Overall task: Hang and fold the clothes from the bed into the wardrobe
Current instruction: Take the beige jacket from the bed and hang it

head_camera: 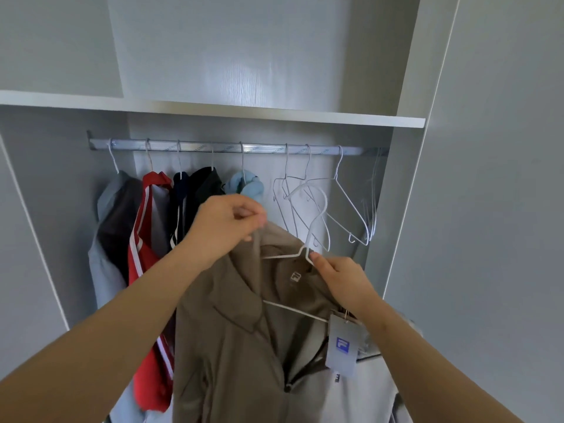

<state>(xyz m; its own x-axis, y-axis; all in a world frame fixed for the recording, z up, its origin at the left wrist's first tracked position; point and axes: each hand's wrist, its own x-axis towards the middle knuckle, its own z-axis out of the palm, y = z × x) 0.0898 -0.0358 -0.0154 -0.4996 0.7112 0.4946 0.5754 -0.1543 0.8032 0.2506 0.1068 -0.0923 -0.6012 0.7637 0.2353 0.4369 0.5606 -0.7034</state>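
"Well, what could fail here?" the reviewer asks.

"The taupe collared jacket [238, 346] hangs at centre frame, before the open grey wardrobe [409, 178], not yet on the silver rail [213, 147]," the inspector reports. "The left hand [227, 222] pinches its shoulder fabric. The right hand [341, 280] pinches the neck of the white wire hanger [308, 242]. One hanger arm sits under the fabric; the other is hidden. Judged risk: the smooth wire slips from the shoulder, or the grey swing tag [343, 346] snags, and the jacket drops. The hook may also foul the empty white wire hangers [351, 210] just behind."

"And the wardrobe's contents?"

"Along the rail, from the left of the frame: a grey garment [113, 215], a red white-striped garment [143, 254], dark garments [198, 190], a light blue garment [247, 184], then the empty hangers."
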